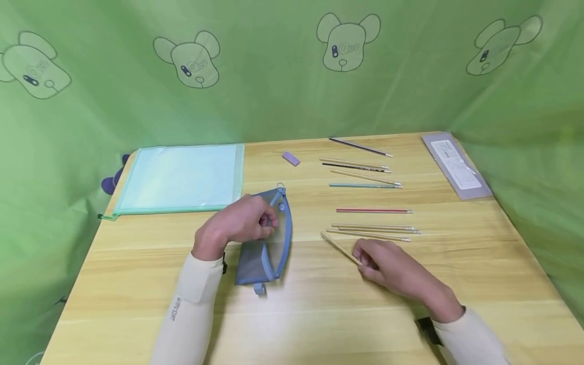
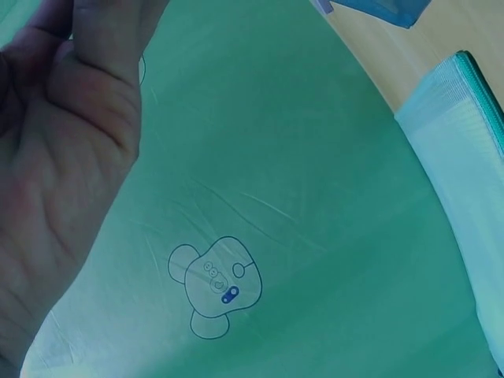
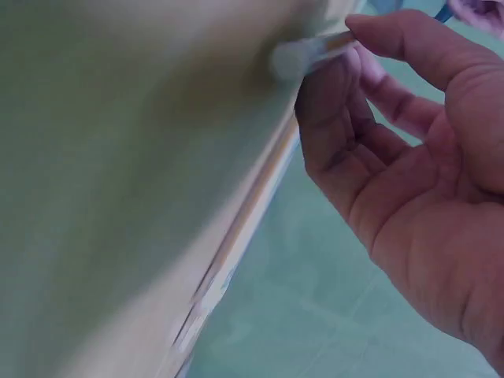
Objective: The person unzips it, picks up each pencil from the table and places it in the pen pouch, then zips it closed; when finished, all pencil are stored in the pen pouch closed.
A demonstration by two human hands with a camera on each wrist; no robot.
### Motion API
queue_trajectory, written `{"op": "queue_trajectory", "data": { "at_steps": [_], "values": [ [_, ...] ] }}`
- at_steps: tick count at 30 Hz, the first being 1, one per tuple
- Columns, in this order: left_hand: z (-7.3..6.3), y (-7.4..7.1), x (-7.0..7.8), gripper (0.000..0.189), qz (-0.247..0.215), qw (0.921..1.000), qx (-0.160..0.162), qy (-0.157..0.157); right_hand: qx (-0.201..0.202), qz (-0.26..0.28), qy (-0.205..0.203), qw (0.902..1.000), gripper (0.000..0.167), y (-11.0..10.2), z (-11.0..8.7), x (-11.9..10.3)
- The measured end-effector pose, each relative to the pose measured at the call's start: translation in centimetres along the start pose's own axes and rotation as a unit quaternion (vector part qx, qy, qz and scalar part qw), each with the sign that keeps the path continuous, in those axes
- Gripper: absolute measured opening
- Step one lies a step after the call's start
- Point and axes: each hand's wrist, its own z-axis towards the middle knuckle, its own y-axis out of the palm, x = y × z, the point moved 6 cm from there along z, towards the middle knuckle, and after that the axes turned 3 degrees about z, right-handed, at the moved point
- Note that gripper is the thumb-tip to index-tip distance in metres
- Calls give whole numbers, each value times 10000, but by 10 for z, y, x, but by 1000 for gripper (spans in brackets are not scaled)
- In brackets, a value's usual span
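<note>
A blue mesh pencil pouch [image 1: 253, 258] lies on the table with its zipped side gaping. My left hand [image 1: 244, 219] is over the pouch, its curled fingers pinching the near rim of the opening. In the left wrist view, a corner of the pouch [image 2: 398, 9] shows at the top, and the left fingertips are cut off. To the right, my right hand [image 1: 388, 263] pinches a plain wooden pencil [image 1: 338, 248] between thumb and fingers, its tip pointing toward the pouch. The right wrist view shows the white eraser end of the pencil [image 3: 293, 61] by the thumb.
Several pencils lie in rows, among them a red pencil [image 1: 374, 210] and a teal pencil [image 1: 365, 186]. A purple eraser [image 1: 291, 158] sits behind the pouch. At back left is a translucent zip folder [image 1: 178, 177]; at far right, a grey flat case [image 1: 458, 165]. Green curtains [image 1: 274, 91] surround the table.
</note>
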Motion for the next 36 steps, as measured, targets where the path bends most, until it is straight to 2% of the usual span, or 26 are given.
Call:
{"op": "queue_trajectory", "data": {
  "at_steps": [3, 6, 10, 14, 17, 21, 24, 29, 31, 36],
  "values": [
    [1, 1, 0, 14, -31, 10000, 19, -1, 85, 494, -20, 9987, 19, 1, 16, -13],
    [2, 1, 2, 14, -81, 10000, 1, -33, -60, 1116, 33, 9937, 23, 4, 33, -25],
    [4, 3, 4, 13, -78, 10000, -22, -38, -339, 1894, 173, 9812, 25, 14, 53, -36],
    [7, 5, 5, 11, -63, 10000, 48, 60, -408, 2509, 340, 9666, 26, 24, 75, -43],
    [10, 6, 7, 7, -105, 9997, 151, 164, -414, 3072, 568, 9490, 27, 31, 92, -48],
    [14, 7, 9, 9, -307, 9986, 285, 308, -377, 3808, 898, 9195, 25, 39, 112, -53],
    [17, 8, 9, 11, -524, 9968, 384, 457, -303, 4096, 1008, 9062, 24, 45, 123, -57],
    [18, 4, 4, 8, -832, 9935, 677, 385, -105, 4203, 1087, 9008, 22, 51, 135, -63],
    [18, 2, 1, 6, -880, 9929, 751, 273, -13, 4116, 1163, 9039, 19, 53, 136, -63],
    [14, -1, -3, 3, -1005, 9924, 702, 76, 94, 3790, 1263, 9167, 10, 51, 135, -63]
  ]
}}
